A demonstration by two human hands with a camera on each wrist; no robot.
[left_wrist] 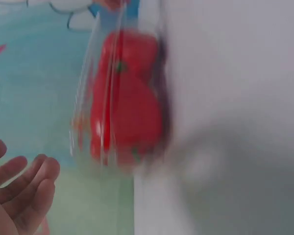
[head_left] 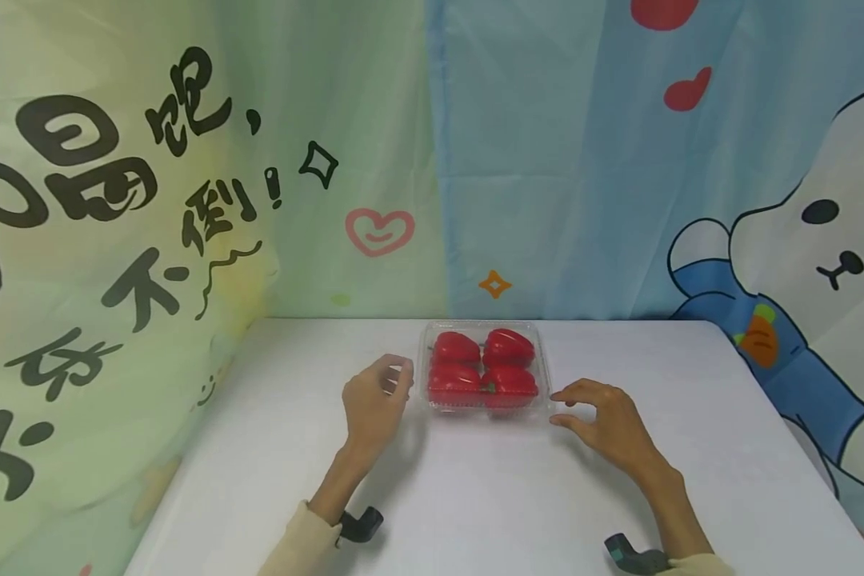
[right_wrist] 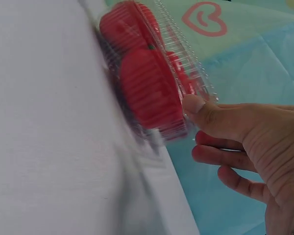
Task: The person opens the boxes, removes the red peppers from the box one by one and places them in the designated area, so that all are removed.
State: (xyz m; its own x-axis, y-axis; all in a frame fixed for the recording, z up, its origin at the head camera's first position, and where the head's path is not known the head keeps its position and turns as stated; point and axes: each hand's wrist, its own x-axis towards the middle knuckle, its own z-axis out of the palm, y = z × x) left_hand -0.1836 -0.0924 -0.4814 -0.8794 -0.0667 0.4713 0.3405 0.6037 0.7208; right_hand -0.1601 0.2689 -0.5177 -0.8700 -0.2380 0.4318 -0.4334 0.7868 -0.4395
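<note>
Head view records one clear plastic clamshell box (head_left: 468, 326) on a white tabletop (head_left: 475, 496), placed at the far edge, about midway between the far left and far right corners. Contents: four red bell peppers (head_left: 452, 382), arranged two by two, with green visible at the stem of the near right one. Left hand (head_left: 376, 400): positioned just beside the box's left wall, fingers loosely bent and holding nothing; the left wrist view, blurred over the box, shows these fingers apart from the plastic. Right hand (head_left: 606, 418): positioned at the box's near right corner, thumb and index finger spread with a visible gap between them. In the right wrist view the thumb tip overlaps the box's rim; whether it makes contact cannot be determined. Both forearms enter from the near edge in cream sleeves (head_left: 302, 538), each wrist fitted with a dark camera mount (head_left: 362, 525). Behind the far edge hangs a printed fabric backdrop (head_left: 518, 144), green to the left and blue to the right, bearing black Chinese characters (head_left: 140, 288), a pink heart outline (head_left: 351, 232) and a white cartoon animal (head_left: 785, 240) in blue clothing.
</note>
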